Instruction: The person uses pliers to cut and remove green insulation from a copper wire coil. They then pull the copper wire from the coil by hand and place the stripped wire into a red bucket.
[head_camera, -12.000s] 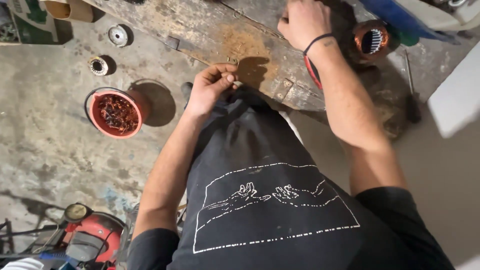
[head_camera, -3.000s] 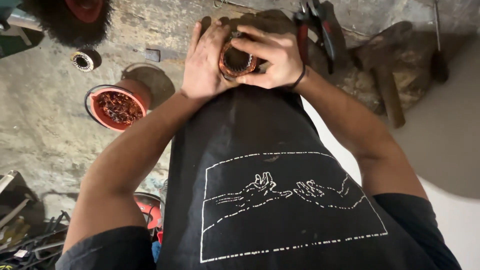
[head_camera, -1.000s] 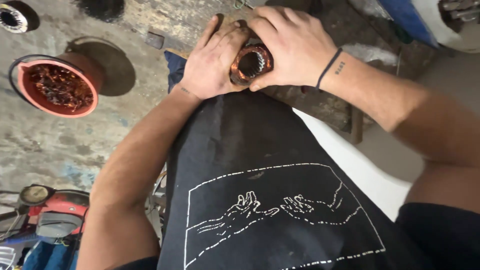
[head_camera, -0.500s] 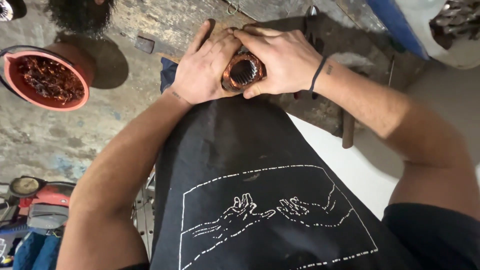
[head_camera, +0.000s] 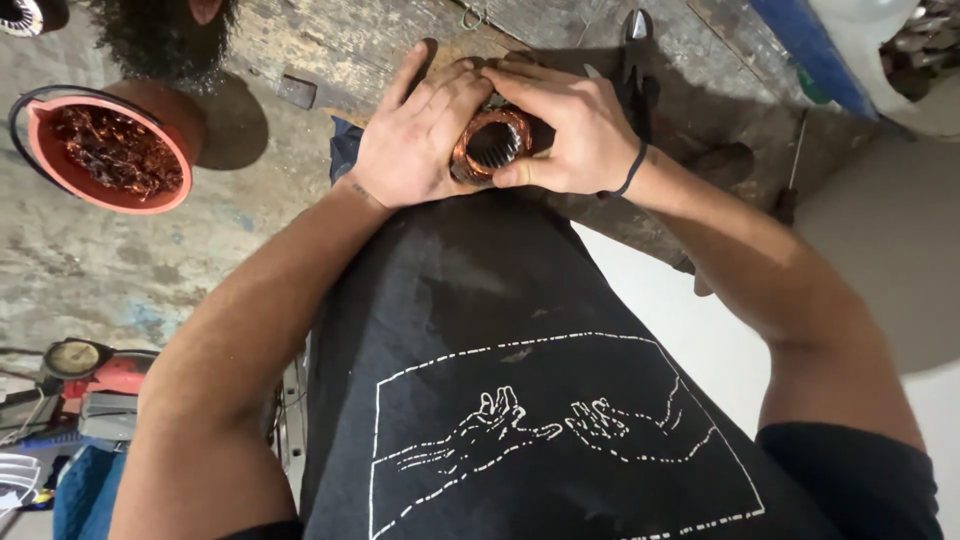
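Both hands clasp a round motor stator (head_camera: 493, 146) wound with copper wire, its toothed bore facing up, at the near edge of a worn wooden bench (head_camera: 340, 40). My left hand (head_camera: 415, 135) cups its left side, fingers pointing away from me. My right hand (head_camera: 570, 125) wraps over the right side and top, with a dark band around the wrist. My black printed shirt hides what lies below the stator.
A red bowl (head_camera: 110, 152) of copper wire scraps stands on the concrete floor at the left. Pliers (head_camera: 635, 55) lie on the bench beyond my right hand, and a screwdriver (head_camera: 790, 170) lies farther right. Red equipment with a gauge (head_camera: 80, 365) sits at the lower left.
The view has drifted so the red bowl sits farther right in frame. Both hands keep hold of the stator, shifting their grip slightly around it.
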